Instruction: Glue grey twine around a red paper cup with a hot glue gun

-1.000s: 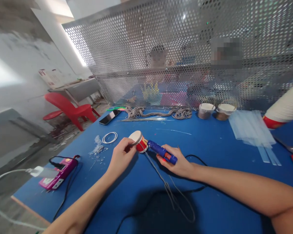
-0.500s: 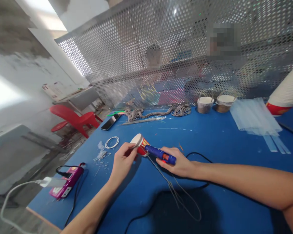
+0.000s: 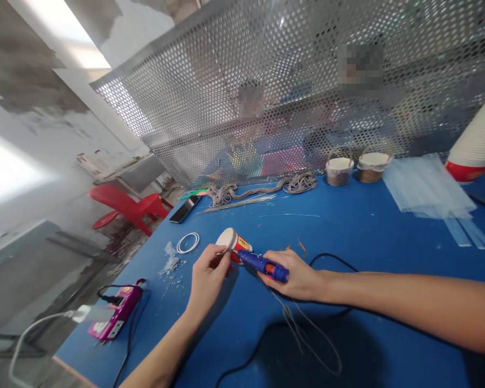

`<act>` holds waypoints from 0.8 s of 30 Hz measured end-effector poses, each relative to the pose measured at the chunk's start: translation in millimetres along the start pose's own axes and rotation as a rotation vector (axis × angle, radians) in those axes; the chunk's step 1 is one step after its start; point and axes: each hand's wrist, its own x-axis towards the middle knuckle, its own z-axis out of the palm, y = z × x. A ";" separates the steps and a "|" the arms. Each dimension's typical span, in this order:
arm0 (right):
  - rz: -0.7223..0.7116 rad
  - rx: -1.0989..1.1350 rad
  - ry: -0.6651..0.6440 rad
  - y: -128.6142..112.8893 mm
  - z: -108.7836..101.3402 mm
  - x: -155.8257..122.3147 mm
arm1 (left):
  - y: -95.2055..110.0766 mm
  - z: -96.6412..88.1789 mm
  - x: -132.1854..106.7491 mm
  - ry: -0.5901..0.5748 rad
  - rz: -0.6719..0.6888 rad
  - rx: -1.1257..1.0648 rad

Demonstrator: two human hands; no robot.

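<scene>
My left hand (image 3: 207,275) is closed round a small red paper cup (image 3: 233,242) lying on its side, white base up and to the left. A blue glue gun (image 3: 262,265) sits in the closed grip of my right hand (image 3: 297,276), its nozzle against the cup's side. A grey string (image 3: 303,337) runs from the cup down across the blue table (image 3: 347,231) toward me. The gun's black cord (image 3: 331,258) loops behind my right wrist.
A pink device (image 3: 115,318) with cables lies near the table's left edge. A white ring (image 3: 187,242), a phone (image 3: 185,209), grey string bundles (image 3: 262,189), two filled cups (image 3: 353,170), clear plastic strips (image 3: 428,188) and a cup stack (image 3: 477,143) lie further back. People sit behind a perforated metal screen (image 3: 291,97).
The camera has tilted and shifted, so the scene sits a little lower and further right. Both hands keep their hold; the gun's nozzle stays at the cup, and the string has slid slightly.
</scene>
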 end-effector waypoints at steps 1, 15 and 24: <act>0.009 -0.004 0.001 -0.1 0.0 0.0 | 0.2 0.1 0.0 0.002 0.000 -0.002; 0.071 0.013 0.008 0.4 -1.5 1.0 | 1.1 -1.0 0.2 -0.016 -0.016 -0.025; 0.038 -0.033 -0.009 2.2 0.3 -1.2 | 2.0 -1.9 -0.7 -0.022 -0.064 -0.038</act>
